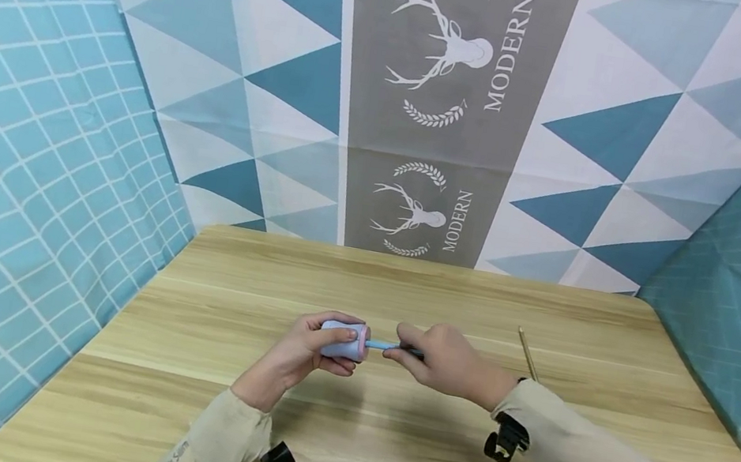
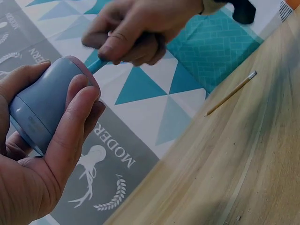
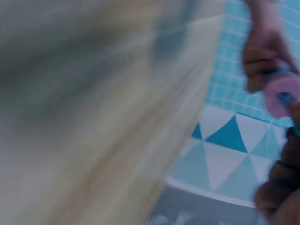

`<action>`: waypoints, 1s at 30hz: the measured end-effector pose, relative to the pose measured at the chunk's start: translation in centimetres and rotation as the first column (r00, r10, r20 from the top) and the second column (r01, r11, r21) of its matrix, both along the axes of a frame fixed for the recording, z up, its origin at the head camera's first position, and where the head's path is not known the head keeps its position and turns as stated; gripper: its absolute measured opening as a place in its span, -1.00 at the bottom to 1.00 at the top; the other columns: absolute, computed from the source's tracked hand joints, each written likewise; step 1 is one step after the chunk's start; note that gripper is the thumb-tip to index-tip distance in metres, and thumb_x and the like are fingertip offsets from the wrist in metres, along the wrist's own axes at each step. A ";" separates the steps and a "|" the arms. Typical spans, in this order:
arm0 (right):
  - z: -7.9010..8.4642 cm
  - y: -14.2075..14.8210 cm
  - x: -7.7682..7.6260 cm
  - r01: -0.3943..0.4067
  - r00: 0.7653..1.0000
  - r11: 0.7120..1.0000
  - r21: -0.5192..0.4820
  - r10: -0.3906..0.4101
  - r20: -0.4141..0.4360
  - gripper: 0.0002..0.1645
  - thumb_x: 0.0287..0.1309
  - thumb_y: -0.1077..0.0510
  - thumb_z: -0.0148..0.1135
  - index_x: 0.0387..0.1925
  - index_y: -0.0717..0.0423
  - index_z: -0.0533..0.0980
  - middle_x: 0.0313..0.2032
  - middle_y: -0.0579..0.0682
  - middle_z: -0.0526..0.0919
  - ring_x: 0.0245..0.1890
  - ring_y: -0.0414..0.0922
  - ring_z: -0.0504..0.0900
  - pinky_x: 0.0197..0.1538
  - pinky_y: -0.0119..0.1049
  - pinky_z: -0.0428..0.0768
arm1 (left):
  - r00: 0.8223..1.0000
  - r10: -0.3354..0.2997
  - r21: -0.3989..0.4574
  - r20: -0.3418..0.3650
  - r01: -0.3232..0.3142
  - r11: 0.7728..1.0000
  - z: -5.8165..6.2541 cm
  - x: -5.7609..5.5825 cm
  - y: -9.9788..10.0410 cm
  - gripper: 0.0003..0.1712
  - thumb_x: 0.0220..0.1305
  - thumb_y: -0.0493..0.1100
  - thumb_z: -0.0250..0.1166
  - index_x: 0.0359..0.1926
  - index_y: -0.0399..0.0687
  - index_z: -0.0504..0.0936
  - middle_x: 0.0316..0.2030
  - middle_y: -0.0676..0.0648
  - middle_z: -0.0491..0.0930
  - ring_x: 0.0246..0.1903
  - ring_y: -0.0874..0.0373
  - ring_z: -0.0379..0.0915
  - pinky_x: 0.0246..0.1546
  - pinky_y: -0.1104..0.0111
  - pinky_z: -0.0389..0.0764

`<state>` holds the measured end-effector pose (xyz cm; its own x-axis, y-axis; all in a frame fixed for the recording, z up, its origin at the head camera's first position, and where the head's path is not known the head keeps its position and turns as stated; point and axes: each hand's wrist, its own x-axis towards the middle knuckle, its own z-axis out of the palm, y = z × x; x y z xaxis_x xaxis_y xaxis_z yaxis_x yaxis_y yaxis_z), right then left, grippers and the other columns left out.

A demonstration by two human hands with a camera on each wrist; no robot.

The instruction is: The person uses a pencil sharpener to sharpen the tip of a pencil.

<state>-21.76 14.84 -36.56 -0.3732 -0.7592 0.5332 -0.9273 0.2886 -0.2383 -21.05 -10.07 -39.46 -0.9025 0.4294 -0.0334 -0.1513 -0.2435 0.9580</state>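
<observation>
My left hand (image 1: 295, 351) grips a small lavender-blue pencil sharpener (image 1: 348, 351) with a pink end, fingers and thumb wrapped round its body. That pink end faces right, toward my right hand (image 1: 448, 361). Between thumb and curled fingers, the right hand holds a light-blue pencil (image 1: 379, 344), whose front end is in the sharpener's opening. The left wrist view shows the sharpener's smooth body (image 2: 44, 101) up close. In the blurred right wrist view, the pink face (image 3: 275, 98) has the pencil at its centre hole. Most of the pencil's rear is hidden by the right hand.
A second, wood-coloured pencil (image 1: 527, 352) lies on the wooden table (image 1: 250, 269), beyond the right forearm. Patterned cloth (image 1: 428, 136) hangs behind the table, with tiled-pattern cloth (image 1: 33, 133) at the left. Each wrist carries a black device (image 1: 279, 460).
</observation>
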 end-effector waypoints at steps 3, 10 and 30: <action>0.9 0.1 0.5 0.080 0.762 0.997 -0.008 -0.056 0.645 -0.55 0.37 0.07 0.22 -0.59 0.02 0.25 -0.75 -0.27 0.16 -0.76 -0.38 0.05 -0.69 -0.50 0.03 | 1.000 -0.003 0.001 0.001 0.003 1.000 0.0 0.1 0.2 -0.76 0.29 -0.33 0.24 -0.15 0.02 0.75 -0.25 -0.21 0.61 -0.55 0.10 0.66 -0.46 0.28 0.75; 1.4 0.2 0.5 0.179 -0.009 0.984 0.022 -0.020 1.000 -0.57 0.43 0.07 0.10 -0.58 0.05 0.24 -0.79 -0.19 0.06 -0.81 -0.29 -0.05 -0.71 -0.45 -0.07 | 0.998 -0.011 -0.051 -0.058 0.008 0.999 0.1 0.2 0.2 -0.76 0.25 -0.30 0.29 -0.06 -0.16 0.73 -0.22 -0.25 0.57 -0.54 0.06 0.66 -0.46 0.26 0.75; 0.2 0.9 0.0 0.147 0.565 0.982 0.121 0.017 -0.825 -0.61 0.59 0.11 -0.21 -0.38 0.11 0.43 -0.53 -0.12 0.50 -0.65 -0.26 0.32 -0.64 -0.48 0.32 | 0.998 -0.039 -0.010 -0.042 0.038 0.999 0.6 0.1 -0.4 -0.78 0.28 -0.27 0.25 -0.15 0.08 0.75 -0.24 -0.21 0.58 -0.54 0.08 0.66 -0.46 0.26 0.75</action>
<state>-21.76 15.73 -36.33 0.1110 -0.8525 0.5107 -0.6747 0.3127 0.6686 -20.93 -10.52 -38.83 -0.8860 0.4637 0.0002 -0.1197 -0.2292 0.9660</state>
